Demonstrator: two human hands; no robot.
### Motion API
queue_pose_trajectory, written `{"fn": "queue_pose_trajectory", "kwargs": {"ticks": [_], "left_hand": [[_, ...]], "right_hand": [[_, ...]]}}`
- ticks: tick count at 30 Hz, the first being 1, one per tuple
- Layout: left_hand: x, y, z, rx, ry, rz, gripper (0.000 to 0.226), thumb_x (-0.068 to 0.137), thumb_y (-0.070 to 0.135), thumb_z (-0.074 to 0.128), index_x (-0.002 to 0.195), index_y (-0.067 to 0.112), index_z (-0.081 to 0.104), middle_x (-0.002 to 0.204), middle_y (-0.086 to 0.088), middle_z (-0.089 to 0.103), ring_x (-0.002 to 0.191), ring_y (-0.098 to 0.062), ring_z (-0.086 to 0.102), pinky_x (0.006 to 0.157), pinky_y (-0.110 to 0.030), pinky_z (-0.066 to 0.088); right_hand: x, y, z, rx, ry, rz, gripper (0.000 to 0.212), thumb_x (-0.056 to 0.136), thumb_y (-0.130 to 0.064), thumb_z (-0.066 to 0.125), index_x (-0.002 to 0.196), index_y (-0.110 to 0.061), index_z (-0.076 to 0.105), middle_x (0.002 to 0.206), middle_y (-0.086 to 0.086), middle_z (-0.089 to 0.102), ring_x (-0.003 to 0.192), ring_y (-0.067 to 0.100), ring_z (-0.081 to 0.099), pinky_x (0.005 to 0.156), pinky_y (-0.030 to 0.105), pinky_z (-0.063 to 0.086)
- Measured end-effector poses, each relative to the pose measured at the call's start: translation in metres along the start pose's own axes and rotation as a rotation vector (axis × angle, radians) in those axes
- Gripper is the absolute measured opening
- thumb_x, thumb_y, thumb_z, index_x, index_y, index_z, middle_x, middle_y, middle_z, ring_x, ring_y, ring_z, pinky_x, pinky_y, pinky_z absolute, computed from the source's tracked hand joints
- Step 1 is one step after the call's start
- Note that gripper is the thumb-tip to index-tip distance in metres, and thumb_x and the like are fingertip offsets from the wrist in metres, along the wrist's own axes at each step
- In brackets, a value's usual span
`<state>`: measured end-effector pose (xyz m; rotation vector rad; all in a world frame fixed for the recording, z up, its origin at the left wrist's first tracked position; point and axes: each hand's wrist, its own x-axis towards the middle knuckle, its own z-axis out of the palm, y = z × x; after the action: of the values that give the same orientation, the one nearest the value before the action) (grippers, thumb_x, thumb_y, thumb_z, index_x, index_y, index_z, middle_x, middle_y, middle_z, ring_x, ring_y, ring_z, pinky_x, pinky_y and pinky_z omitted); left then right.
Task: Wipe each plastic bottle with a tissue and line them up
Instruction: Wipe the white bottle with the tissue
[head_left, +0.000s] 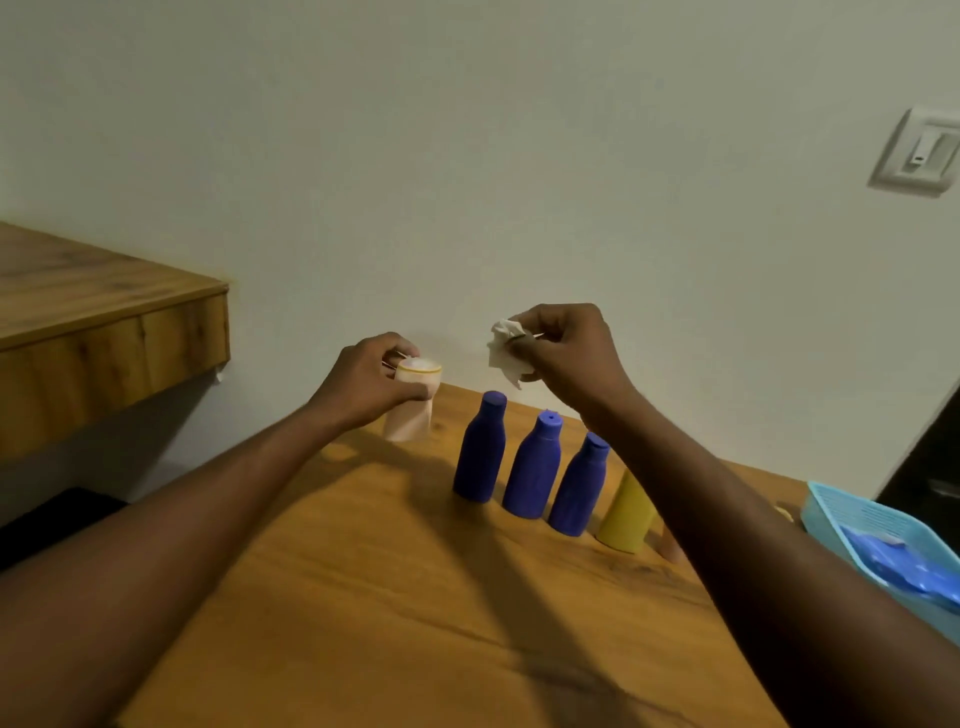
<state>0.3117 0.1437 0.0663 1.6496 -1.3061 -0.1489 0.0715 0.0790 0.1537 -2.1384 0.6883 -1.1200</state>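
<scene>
The left hand (363, 382) grips a peach bottle (410, 405); at its 3 o'clock, the right hand (566, 353) pinches a crumpled tissue (506, 351) above 3 blue bottles (532, 473).

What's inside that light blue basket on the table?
A shiny blue thing lies in the basket, with a small pale bit on top. What it is, I cannot tell: the right arm and the picture's edge hide the rest.

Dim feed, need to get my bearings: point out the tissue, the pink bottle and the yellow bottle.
tissue (506, 353): head view, on its crumpled middle.
pink bottle (408, 423): head view, on its lower body.
yellow bottle (626, 512): head view, on its side wall.
</scene>
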Motion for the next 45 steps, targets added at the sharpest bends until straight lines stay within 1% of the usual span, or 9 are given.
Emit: {"fn": "queue_pose_trajectory", "kwargs": {"ticks": [4, 9, 14, 21, 27, 32, 36, 40, 45], "left_hand": [[-0.048, 0.030, -0.013, -0.033, 0.027, 0.019, 0.049, 0.075, 0.030, 0.091, 0.119, 0.023, 0.069, 0.112, 0.007, 0.068, 0.098, -0.008, 0.067, 0.073, -0.017, 0.054], [-0.109, 0.071, -0.004, -0.152, 0.007, 0.035, 0.054, 0.074, 0.028, 0.092, 0.123, 0.022, 0.071, 0.114, 0.008, 0.071, 0.098, -0.006, 0.069, 0.077, -0.017, 0.058], [-0.160, 0.103, 0.031, -0.214, -0.067, 0.024, 0.056, 0.071, 0.028, 0.093, 0.123, 0.025, 0.072, 0.109, 0.013, 0.072, 0.094, 0.001, 0.068, 0.072, -0.014, 0.054], [-0.201, 0.130, 0.080, -0.275, -0.171, 0.001, 0.034, 0.082, 0.015, 0.084, 0.113, 0.021, 0.073, 0.100, 0.012, 0.073, 0.096, 0.002, 0.068, 0.079, -0.013, 0.054], [-0.225, 0.132, 0.108, -0.338, -0.161, -0.048, 0.039, 0.073, 0.028, 0.091, 0.108, 0.031, 0.074, 0.100, 0.012, 0.076, 0.094, -0.003, 0.071, 0.084, -0.034, 0.062], [-0.230, 0.137, 0.116, -0.312, -0.158, -0.057, 0.039, 0.073, 0.031, 0.091, 0.107, 0.036, 0.072, 0.102, 0.015, 0.073, 0.095, -0.001, 0.068, 0.086, -0.033, 0.061], [-0.232, 0.135, 0.118, -0.308, -0.126, -0.063, 0.033, 0.083, 0.024, 0.083, 0.114, 0.030, 0.072, 0.104, 0.012, 0.075, 0.098, -0.003, 0.070, 0.085, -0.037, 0.063], [-0.228, 0.128, 0.116, -0.330, -0.118, -0.098, 0.033, 0.086, 0.012, 0.079, 0.114, 0.028, 0.071, 0.109, 0.010, 0.074, 0.102, -0.004, 0.070, 0.088, -0.038, 0.062], [-0.231, 0.124, 0.121, -0.345, -0.092, -0.069, 0.041, 0.074, 0.036, 0.090, 0.109, 0.033, 0.071, 0.106, 0.015, 0.073, 0.098, 0.001, 0.067, 0.085, -0.032, 0.062]], "right_hand": [[-0.045, -0.010, -0.001, 0.015, 0.009, 0.041, 0.023, 0.086, -0.008, 0.063, 0.102, -0.013, 0.079, 0.091, -0.001, 0.078, 0.083, 0.017, 0.074, 0.077, 0.046, 0.062], [-0.102, -0.022, -0.005, -0.073, 0.028, 0.019, 0.023, 0.091, -0.036, 0.064, 0.100, -0.021, 0.079, 0.102, -0.012, 0.075, 0.091, 0.008, 0.069, 0.083, 0.043, 0.060], [-0.153, -0.030, -0.015, -0.250, 0.003, -0.039, 0.019, 0.095, -0.013, 0.062, 0.108, -0.014, 0.075, 0.110, -0.001, 0.072, 0.100, 0.011, 0.064, 0.086, 0.032, 0.056], [-0.221, -0.027, -0.028, -0.350, -0.009, -0.035, 0.040, 0.088, 0.000, 0.066, 0.117, -0.025, 0.071, 0.109, -0.010, 0.069, 0.097, 0.000, 0.057, 0.087, 0.022, 0.050], [-0.255, 0.009, -0.045, -0.356, 0.094, 0.026, 0.045, 0.085, 0.004, 0.067, 0.119, -0.026, 0.068, 0.113, -0.006, 0.069, 0.102, 0.005, 0.061, 0.087, 0.026, 0.056], [-0.246, 0.011, -0.050, -0.349, 0.122, 0.062, 0.039, 0.086, 0.000, 0.070, 0.118, -0.023, 0.069, 0.113, -0.010, 0.069, 0.104, 0.005, 0.062, 0.089, 0.032, 0.057], [-0.246, -0.001, -0.035, -0.372, 0.034, -0.027, 0.039, 0.088, -0.004, 0.069, 0.118, -0.028, 0.067, 0.102, -0.022, 0.055, 0.100, 0.003, 0.056, 0.086, 0.020, 0.052], [-0.256, 0.001, -0.031, -0.397, -0.016, -0.097, 0.046, 0.087, 0.002, 0.070, 0.123, -0.027, 0.067, 0.113, -0.010, 0.062, 0.102, 0.003, 0.055, 0.086, 0.012, 0.046], [-0.254, 0.020, -0.046, -0.452, 0.085, -0.031, 0.048, 0.086, 0.004, 0.069, 0.128, -0.018, 0.064, 0.127, 0.000, 0.065, 0.115, 0.010, 0.059, 0.094, 0.020, 0.049]]}}
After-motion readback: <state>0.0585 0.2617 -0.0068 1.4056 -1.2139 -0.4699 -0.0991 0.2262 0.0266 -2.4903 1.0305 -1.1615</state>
